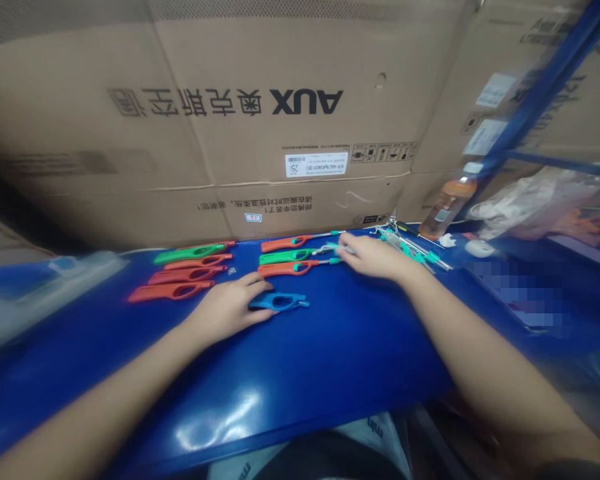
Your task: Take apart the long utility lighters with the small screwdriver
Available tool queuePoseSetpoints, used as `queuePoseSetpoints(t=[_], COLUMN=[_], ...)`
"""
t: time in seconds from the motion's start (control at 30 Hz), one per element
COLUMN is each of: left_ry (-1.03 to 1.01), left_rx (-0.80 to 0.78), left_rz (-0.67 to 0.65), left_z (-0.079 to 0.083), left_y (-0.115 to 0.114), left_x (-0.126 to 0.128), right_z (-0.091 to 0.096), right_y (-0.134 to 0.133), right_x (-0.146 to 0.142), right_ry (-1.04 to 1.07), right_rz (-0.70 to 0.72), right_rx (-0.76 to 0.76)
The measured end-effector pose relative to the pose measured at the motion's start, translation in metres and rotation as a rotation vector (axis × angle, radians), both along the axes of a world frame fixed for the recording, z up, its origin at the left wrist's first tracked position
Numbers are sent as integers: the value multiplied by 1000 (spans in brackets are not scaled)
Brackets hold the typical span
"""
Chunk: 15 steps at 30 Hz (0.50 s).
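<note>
My left hand (235,303) is closed around the back end of a blue lighter handle (280,302), whose trigger loop points right. My right hand (373,255) is pinched at the nozzle end of a green lighter (286,256); a pale, silvery piece (333,249) shows at its fingertips, blurred. An orange lighter (285,243) with a metal nozzle lies behind the green one, and another orange lighter (287,269) in front. To the left lie several orange and red handles (173,291) and a green handle (190,254), without nozzles.
Metal tubes with teal ends (413,248) are heaped right of my right hand, near a screwdriver (410,230). A drink bottle (450,203) stands behind them. Cardboard boxes (230,153) wall off the back. Plastic bags (530,200) lie right; a clear plastic thing (55,293) lies left.
</note>
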<state>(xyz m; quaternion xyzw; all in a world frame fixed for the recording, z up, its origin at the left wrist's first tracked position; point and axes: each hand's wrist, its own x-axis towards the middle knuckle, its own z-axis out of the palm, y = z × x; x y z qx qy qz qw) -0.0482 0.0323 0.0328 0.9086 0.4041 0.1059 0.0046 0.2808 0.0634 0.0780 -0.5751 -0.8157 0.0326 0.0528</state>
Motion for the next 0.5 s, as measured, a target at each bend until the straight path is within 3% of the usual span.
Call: queuePoseSetpoints(t=[0.13, 0.2, 0.33, 0.5], left_ry=[-5, -67, -183, -254], left_rx=[-27, -73, -156, -169], left_rz=[11, -18, -97, -163], left_z=[3, 4, 5, 10], left_y=[0, 1, 6, 10], left_x=[-3, -5, -9, -11], right_z=[-5, -10, -21, -26], right_y=[27, 37, 46, 47], right_x=[45, 64, 87, 90], right_ry=[2, 16, 60, 113], right_rz=[-413, -544, -680, -698], right_rx=[74, 75, 92, 112])
